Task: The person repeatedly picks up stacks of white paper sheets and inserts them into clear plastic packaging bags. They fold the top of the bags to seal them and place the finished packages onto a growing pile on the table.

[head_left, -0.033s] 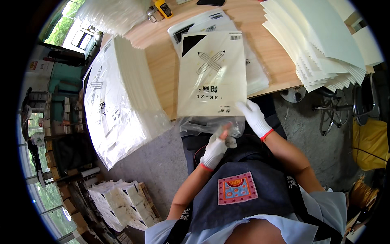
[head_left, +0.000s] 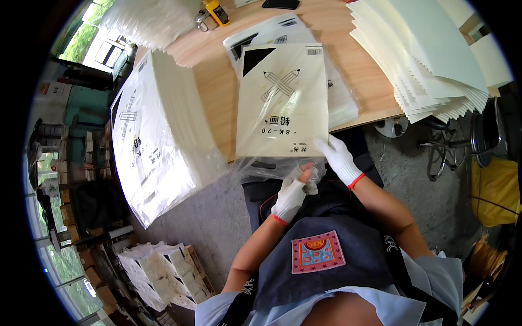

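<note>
A drawing paper pack in a clear plastic bag lies in front of me, its printed cover showing crossed pencils and a black corner. The bag's loose clear flap hangs past the near edge of the cover. My left hand, in a white glove with a bare thumb tip, is closed on the crumpled right part of this flap. With its thumb on the cover, my gloved right hand grips the pack's near right corner; its other fingers are partly hidden. More bagged packs lie underneath.
At left leans a thick stack of bagged packs. Notched pale sheets fan out at right. Clear plastic bags, a yellow bottle and a phone are at the back. Bundled packs sit on the floor.
My left hand has moved slightly up and right, and the flap is now bunched at its fingers. The pack has shifted slightly toward me. My right hand stays at the corner.
</note>
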`<state>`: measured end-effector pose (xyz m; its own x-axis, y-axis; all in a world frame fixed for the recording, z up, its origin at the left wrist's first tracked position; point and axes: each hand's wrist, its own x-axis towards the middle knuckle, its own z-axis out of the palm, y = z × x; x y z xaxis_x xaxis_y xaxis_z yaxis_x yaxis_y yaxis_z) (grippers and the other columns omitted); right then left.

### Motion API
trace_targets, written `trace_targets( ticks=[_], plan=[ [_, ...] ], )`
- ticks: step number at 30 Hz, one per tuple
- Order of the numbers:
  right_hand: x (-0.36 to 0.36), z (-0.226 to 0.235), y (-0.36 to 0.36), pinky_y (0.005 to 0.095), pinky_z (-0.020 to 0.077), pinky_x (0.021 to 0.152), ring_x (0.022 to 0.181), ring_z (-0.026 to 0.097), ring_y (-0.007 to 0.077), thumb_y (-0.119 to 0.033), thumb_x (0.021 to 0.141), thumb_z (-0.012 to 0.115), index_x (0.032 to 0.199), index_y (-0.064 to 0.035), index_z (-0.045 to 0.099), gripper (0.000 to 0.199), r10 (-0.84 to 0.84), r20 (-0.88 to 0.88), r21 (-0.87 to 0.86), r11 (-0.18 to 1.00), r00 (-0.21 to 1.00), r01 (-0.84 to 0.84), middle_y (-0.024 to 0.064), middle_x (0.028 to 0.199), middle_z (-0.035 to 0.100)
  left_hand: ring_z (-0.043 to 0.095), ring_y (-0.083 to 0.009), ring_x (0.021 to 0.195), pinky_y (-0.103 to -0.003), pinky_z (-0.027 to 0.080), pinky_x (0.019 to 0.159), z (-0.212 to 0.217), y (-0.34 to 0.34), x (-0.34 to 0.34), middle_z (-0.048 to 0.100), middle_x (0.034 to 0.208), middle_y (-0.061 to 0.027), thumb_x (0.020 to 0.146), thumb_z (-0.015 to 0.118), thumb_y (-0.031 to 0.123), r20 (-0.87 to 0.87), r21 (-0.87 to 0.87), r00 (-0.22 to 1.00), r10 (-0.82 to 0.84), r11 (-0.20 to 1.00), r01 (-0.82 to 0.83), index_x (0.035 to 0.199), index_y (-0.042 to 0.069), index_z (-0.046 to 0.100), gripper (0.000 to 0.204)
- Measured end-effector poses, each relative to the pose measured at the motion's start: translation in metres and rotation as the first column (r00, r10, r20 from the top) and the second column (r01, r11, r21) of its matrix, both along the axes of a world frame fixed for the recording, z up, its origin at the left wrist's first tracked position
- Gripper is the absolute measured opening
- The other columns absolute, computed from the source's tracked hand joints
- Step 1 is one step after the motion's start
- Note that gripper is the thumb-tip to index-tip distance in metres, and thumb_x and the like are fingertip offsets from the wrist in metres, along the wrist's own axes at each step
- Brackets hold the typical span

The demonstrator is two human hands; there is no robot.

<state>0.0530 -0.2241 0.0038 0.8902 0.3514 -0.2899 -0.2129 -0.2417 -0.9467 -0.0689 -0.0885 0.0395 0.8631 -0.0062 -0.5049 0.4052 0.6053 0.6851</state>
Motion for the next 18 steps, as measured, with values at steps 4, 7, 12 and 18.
trace_targets(
  ticks=[4,7,12,18],
  plan=[
    [-0.002,-0.003,-0.004,0.0298,0.0447,0.086,0.099,0.062,0.0204,-0.035,0.094,0.052,0.12,-0.0007,0.058,0.043,-0.018,-0.112,0.047,0.999,0.994,0.024,0.0129,0.108,0.066,0.057,-0.0093,0.066,-0.024,0.047,0.061,0.019,-0.012,0.017,0.061,0.08,-0.0029,0.092,0.055,0.014,0.133,0.389,0.901,-0.413,0.858,0.336,0.096,0.004,0.063,0.013],
    [0.002,-0.004,-0.013,0.0261,0.0458,0.085,0.098,0.059,0.0127,-0.021,0.097,0.05,0.12,0.0046,0.057,0.035,-0.008,-0.299,0.362,0.924,0.954,0.121,0.0076,0.109,0.065,0.056,-0.0111,0.07,-0.027,0.046,0.064,0.065,-0.01,0.018,0.062,0.082,-0.0057,0.086,0.061,0.006,0.395,0.594,0.511,-0.763,0.637,0.491,0.085,0.003,0.062,0.003],
    [0.019,0.038,-0.068,0.0244,0.0502,0.076,0.09,0.063,0.0126,-0.018,0.097,0.05,0.124,0.0033,0.054,0.035,0.156,-0.424,0.454,0.889,0.892,0.06,0.0099,0.109,0.065,0.059,-0.0128,0.082,-0.028,0.049,0.07,0.075,0.063,0.017,0.064,0.092,-0.0058,0.093,0.058,0.018,0.261,0.65,0.959,-0.107,0.755,-0.092,0.1,0.001,0.059,0.019],
    [-0.002,0.03,-0.127,0.0262,0.0542,0.067,0.084,0.065,0.0159,-0.018,0.098,0.049,0.127,0.0027,0.05,0.036,0.217,-0.487,0.404,0.915,0.846,-0.002,0.011,0.108,0.065,0.056,-0.0176,0.104,-0.029,0.047,0.085,0.023,0.116,0.06,0.059,0.121,-0.0128,0.094,0.058,0.038,0.062,0.478,0.985,0.164,0.861,-0.173,0.13,0.0,0.047,0.054]
  ],
)
